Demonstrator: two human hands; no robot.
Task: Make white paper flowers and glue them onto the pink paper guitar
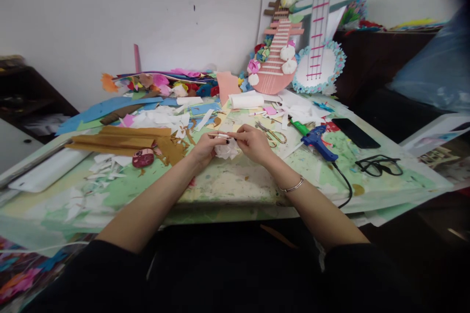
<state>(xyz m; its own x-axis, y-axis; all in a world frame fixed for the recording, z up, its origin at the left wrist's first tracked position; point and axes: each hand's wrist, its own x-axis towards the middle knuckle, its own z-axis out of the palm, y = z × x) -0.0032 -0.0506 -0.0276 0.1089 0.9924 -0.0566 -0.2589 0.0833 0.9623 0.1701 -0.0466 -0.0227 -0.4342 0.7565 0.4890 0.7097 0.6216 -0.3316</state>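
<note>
Between my two hands a thin brownish stick (213, 135) lies level, with white paper (223, 136) around its middle. My left hand (204, 149) pinches it from the left side, thumb against the paper. From the right, my right hand (254, 144) is closed on its other end, fingers curled. Just under the fingertips is a crumpled white paper piece (227, 149), like a flower; whether it is held or rests on the table I cannot tell. Gold-handled scissors (273, 134) lie beyond my right hand.
On the table are a blue glue gun (320, 143) with its cord, a black phone (355, 133), glasses (378, 165), a dark red patterned object (143, 158), brown paper (121, 139) and a white paper roll (247, 101). Decorated paper instruments (279, 54) lean against the wall.
</note>
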